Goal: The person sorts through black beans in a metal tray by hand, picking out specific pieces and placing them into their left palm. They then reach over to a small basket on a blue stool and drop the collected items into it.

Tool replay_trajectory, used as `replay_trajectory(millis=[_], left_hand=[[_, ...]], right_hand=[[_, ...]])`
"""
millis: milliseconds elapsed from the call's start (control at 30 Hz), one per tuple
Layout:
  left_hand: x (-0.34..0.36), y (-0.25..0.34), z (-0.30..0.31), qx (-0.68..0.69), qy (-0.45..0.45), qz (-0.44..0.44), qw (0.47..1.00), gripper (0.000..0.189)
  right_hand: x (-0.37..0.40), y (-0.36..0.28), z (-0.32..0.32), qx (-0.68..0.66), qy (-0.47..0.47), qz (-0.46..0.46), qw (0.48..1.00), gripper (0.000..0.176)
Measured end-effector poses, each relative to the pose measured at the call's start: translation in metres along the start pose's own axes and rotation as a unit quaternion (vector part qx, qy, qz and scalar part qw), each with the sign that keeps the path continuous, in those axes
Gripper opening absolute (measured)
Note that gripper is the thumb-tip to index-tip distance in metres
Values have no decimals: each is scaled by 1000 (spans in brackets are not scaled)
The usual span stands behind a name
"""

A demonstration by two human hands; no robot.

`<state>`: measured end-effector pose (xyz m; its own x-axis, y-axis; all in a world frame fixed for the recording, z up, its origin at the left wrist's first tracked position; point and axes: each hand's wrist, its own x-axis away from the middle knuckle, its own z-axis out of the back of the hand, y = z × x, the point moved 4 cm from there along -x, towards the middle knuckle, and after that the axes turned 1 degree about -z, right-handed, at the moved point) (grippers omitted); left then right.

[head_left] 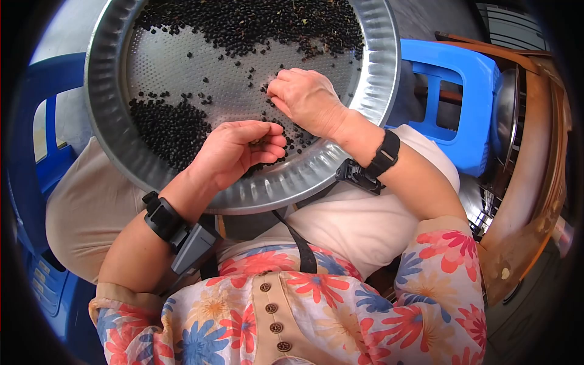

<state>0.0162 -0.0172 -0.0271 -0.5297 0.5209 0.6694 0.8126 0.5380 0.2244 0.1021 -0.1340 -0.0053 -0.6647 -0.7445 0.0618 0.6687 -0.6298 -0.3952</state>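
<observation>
A large round metal tray (pixel 242 201) with a perforated bottom rests across my lap. Black beans (pixel 255 27) are spread along its far side, and a smaller pile of black beans (pixel 167 131) lies at the near left. My left hand (pixel 234 152) is cupped over the near part of the tray, its fingers curled round some small brownish bits (pixel 260 143). Just right of the tray's middle, my right hand (pixel 307 102) is bent down with its fingertips pinched close to a few scattered beans. Whatever those fingertips hold is hidden.
Blue plastic stools (pixel 468 73) stand to the right and the left of the tray. Wooden furniture (pixel 535 164) runs along the right side, with a metal pan (pixel 506 118) beside it. Both wrists wear black straps with devices.
</observation>
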Motion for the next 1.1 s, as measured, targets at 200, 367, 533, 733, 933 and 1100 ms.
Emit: replay_trajectory(millis=[200, 367, 533, 733, 933, 1100], left_hand=[[0, 2, 1, 2, 4, -2, 1000, 23], [-3, 3, 7, 24, 34, -12, 999, 22], [-5, 4, 8, 52, 33, -35, 997, 22], [-5, 4, 4, 26, 27, -11, 999, 23], [-5, 4, 5, 22, 16, -10, 1000, 23], [-3, 5, 3, 13, 10, -14, 1000, 24]], right_hand=[[-4, -1, -2, 29, -34, -13, 999, 7], [-4, -18, 18, -79, 2, -34, 996, 8], [1, -29, 25, -90, 5, 73, 993, 13], [-8, 15, 22, -10, 104, -21, 994, 15], [1, 7, 8, -81, -54, -19, 995, 8], [-7, 64, 40, 5, 82, -120, 989, 13]])
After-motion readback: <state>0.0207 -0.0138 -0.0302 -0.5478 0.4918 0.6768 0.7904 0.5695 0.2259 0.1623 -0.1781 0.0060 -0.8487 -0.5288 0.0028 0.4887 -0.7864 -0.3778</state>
